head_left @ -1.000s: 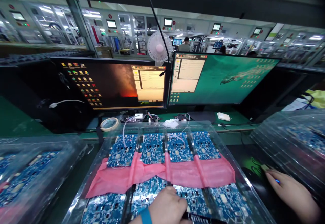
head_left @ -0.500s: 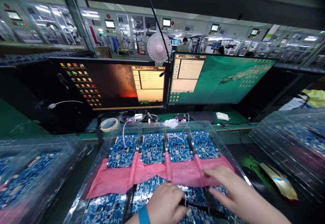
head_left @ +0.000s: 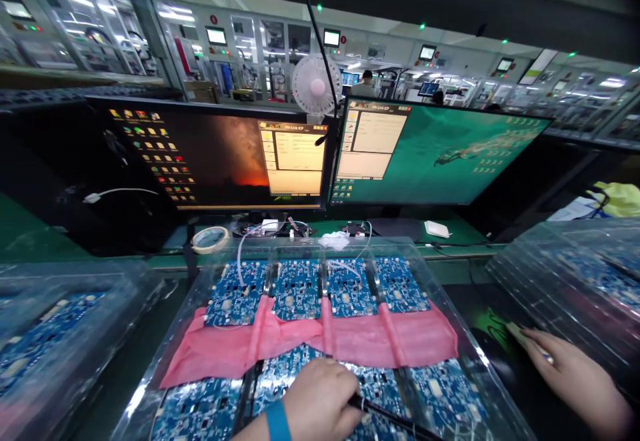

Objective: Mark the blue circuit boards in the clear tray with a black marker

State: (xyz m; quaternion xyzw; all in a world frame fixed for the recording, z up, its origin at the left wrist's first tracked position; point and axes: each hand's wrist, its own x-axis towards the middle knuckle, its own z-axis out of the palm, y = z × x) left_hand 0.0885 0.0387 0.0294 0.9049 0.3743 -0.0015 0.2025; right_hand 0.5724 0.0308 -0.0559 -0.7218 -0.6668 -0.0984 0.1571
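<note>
My left hand (head_left: pixel 317 398), with a blue wristband (head_left: pixel 278 421), is closed around the end of a black cable (head_left: pixel 390 418) above the lower row of blue circuit boards (head_left: pixel 197 411). Its fingertips are partly hidden. To the right, my right hand (head_left: pixel 583 378) rests over a gold computer mouse (head_left: pixel 517 332) and covers most of it. Circuit boards fill a clear plastic tray (head_left: pixel 145 398) in two rows. A pink sheet (head_left: pixel 220 351) lies across the tray between the rows. Thin white wires run to some boards in the upper row (head_left: pixel 295 288).
Two monitors (head_left: pixel 225 161) (head_left: pixel 425 161) stand behind the tray, a small fan (head_left: pixel 316 86) above them. A tape roll (head_left: pixel 210 240) and white box (head_left: pixel 437 229) lie at the back. More clear trays flank both sides (head_left: pixel 55 334) (head_left: pixel 565 274). One person (head_left: pixel 367 84) is far off.
My right hand has moved from the pink sheet and boards to the right, onto the mouse. The left hand stays closed on the black cable, and the view has shifted slightly.
</note>
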